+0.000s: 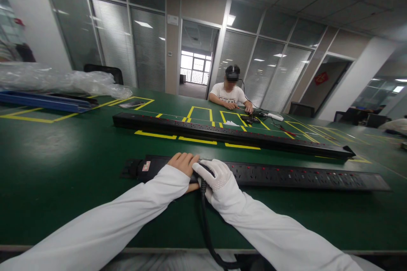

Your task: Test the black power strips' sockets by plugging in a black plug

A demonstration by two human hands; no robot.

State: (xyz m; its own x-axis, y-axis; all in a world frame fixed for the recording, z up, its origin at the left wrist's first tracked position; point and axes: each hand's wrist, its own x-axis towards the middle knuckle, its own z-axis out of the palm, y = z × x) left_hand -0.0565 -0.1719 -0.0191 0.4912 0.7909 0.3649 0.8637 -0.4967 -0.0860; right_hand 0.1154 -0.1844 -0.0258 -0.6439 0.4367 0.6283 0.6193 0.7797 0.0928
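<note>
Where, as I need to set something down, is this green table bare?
The table is bare left of the near power strip, nearer than the blue rail, and right of the right sleeve, on that strip's near side. Crowded: left hand, right hand and black cord together; the far cables.

Near power strip (305,178) on table (47,186) — 2nd strip (233,135) behind it; plastic wrap (63,80) behind, left.

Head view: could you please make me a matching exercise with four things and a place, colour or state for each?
1. left hand
2. right hand
3. tabletop
4. blue channel

A. green, marked with yellow lines
B. gloved in white, holding the black cable
C. beside the clear plastic wrap
D. bare, on the nearer power strip

Pairs: 1-D, 2-B, 3-A, 4-C
</note>
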